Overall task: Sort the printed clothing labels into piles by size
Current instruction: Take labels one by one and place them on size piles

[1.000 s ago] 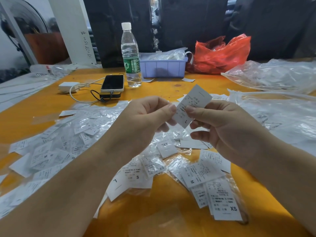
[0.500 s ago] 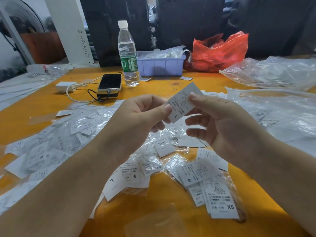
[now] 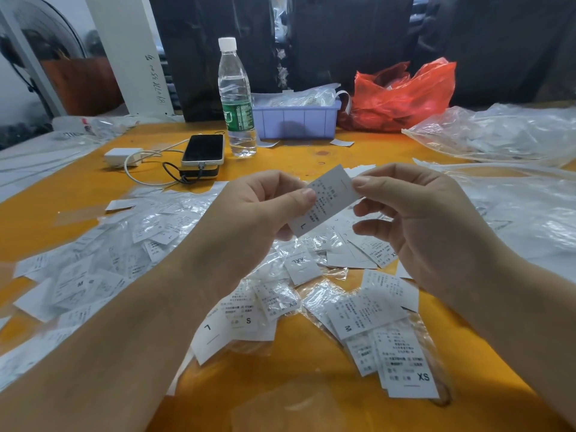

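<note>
Reading step: held label [image 3: 327, 199] marked L, pinched mid-air above table [image 3: 78, 194], over scattered labels [image 3: 131, 254]. Best done by keeping print side up, confirming the L, then dropping onto the loose L label [image 3: 212, 336] near front, not the M [image 3: 363, 313] or XS [image 3: 405, 363] ones. Left hand [image 3: 249, 219]: thumb on top, fingers curled under lower edge. Right hand [image 3: 417, 219]: thumb and forefinger nipping upper corner, other fingers loosely bent. Both forearms raised, converging at centre.
</note>
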A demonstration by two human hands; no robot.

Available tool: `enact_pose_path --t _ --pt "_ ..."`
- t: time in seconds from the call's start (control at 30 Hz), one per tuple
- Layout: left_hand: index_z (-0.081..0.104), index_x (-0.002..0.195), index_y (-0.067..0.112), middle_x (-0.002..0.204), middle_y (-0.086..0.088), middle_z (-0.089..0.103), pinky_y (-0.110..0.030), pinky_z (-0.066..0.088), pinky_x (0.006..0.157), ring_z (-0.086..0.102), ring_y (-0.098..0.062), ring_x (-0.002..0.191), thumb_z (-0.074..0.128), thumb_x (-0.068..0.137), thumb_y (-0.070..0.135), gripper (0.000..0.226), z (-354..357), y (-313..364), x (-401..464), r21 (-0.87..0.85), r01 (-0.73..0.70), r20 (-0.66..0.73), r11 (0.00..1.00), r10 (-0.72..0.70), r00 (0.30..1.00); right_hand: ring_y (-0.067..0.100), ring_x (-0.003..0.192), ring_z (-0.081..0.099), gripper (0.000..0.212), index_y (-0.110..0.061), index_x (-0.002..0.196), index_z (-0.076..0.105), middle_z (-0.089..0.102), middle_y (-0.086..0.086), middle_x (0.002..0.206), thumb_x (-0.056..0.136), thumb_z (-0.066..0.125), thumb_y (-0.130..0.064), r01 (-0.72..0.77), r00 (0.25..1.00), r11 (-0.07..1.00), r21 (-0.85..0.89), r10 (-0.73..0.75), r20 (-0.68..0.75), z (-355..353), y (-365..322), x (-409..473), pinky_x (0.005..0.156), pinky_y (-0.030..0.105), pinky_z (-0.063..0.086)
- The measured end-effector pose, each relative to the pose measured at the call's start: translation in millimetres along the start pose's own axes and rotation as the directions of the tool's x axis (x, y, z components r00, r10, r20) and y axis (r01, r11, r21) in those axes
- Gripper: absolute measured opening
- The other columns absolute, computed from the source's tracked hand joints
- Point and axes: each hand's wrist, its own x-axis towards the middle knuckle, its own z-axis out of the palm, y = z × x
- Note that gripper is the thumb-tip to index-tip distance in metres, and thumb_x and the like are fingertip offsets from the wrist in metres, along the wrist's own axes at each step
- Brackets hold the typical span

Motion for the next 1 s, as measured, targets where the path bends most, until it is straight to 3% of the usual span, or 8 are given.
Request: enact_pose_path --t 0.07,0.23,0.4,0.57,0.67,0.83,1.0 --pt "0.070 0.071 0.025 0.079 0.003 0.071 -0.048 0.053 0.082 0.062 -0.011 0.074 0.070 0.080 0.034 0.013 0.5 0.5 -0.3 -0.001 -0.001 0.003 1.000 0.001 1.000 0.011 0.063 0.056 0.026 -0.017 0.061 0.071 0.066 0.003 0.069 0.084 0.067 -0.008 0.007 1.000 0.999 -0.037 -0.006 0.010 -1.5 -0.8 1.1 0.055 0.025 0.051" --pt "0.072 0.072 0.027 0.079 0.004 0.070 -0.030 0.049 0.070 0.059 -0.003 0.068 0.070 0.075 0.037 0.011 -1.0 -0.1 -0.2 -0.014 0.001 0.002 1.000 -0.001 1.000 0.008 0.048 0.042 0.020 -0.015 0.066 0.069 0.061 -0.007 0.056 0.084 0.069 -0.008 0.047 0.995 0.985 -0.167 -0.032 0.089 0.7 -0.3 -3.6 0.053 0.026 0.043" --pt "0.070 0.075 0.021 0.073 0.006 0.069 -0.024 0.055 0.065 0.061 -0.007 0.063 0.066 0.072 0.035 0.015 -1.1 1.1 0.3 -0.080 0.033 0.000 0.996 -0.033 0.999 0.010 0.042 0.035 0.020 -0.008 0.066 0.066 0.046 -0.002 0.047 0.085 0.065 -0.001 0.039 0.999 0.997 -0.066 -0.037 0.038 0.8 -2.1 -3.3 0.043 0.022 0.037" --pt "0.067 0.096 0.009 0.072 -0.001 0.069 -0.023 0.054 0.057 0.062 -0.012 0.062 0.060 0.091 0.013 0.009 -3.1 2.5 2.3 -0.175 0.075 0.037 0.982 -0.069 0.997 0.012 0.042 0.037 0.020 -0.011 0.067 0.068 0.058 0.005 0.054 0.085 0.065 -0.003 -0.040 0.999 0.999 -0.007 0.040 0.001 0.3 1.2 -0.3 0.041 0.023 0.041" --pt "0.066 0.098 0.007 0.073 -0.001 0.069 -0.022 0.054 0.056 0.061 -0.012 0.062 0.057 0.093 0.009 0.010 -3.9 2.1 2.5 -0.196 0.076 0.035 0.978 -0.070 0.997 0.011 0.041 0.038 0.025 -0.013 0.063 0.070 0.060 0.007 0.056 0.085 0.065 -0.004 -0.051 0.998 0.999 -0.008 0.051 0.027 0.7 1.8 -0.4 0.041 0.023 0.041" --pt "0.065 0.090 0.010 0.076 -0.003 0.068 -0.022 0.052 0.055 0.061 -0.012 0.061 0.063 0.087 0.014 0.005 -4.8 0.7 3.3 -0.195 0.053 0.005 0.979 -0.053 0.999 0.012 0.041 0.038 0.029 -0.016 0.060 0.070 0.058 0.006 0.053 0.085 0.066 -0.003 -0.055 0.995 0.998 -0.037 0.058 0.079 1.8 3.0 -1.5 0.041 0.023 0.040" --pt "0.067 0.090 0.012 0.076 -0.003 0.068 -0.023 0.054 0.057 0.062 -0.013 0.062 0.069 0.071 0.026 0.023 -4.3 0.4 2.6 -0.158 0.047 -0.004 0.986 -0.048 0.999 0.012 0.043 0.038 0.029 -0.016 0.059 0.070 0.053 0.003 0.051 0.084 0.067 -0.002 -0.045 0.995 0.994 -0.097 0.053 0.089 1.1 2.4 -1.9 0.042 0.022 0.040"
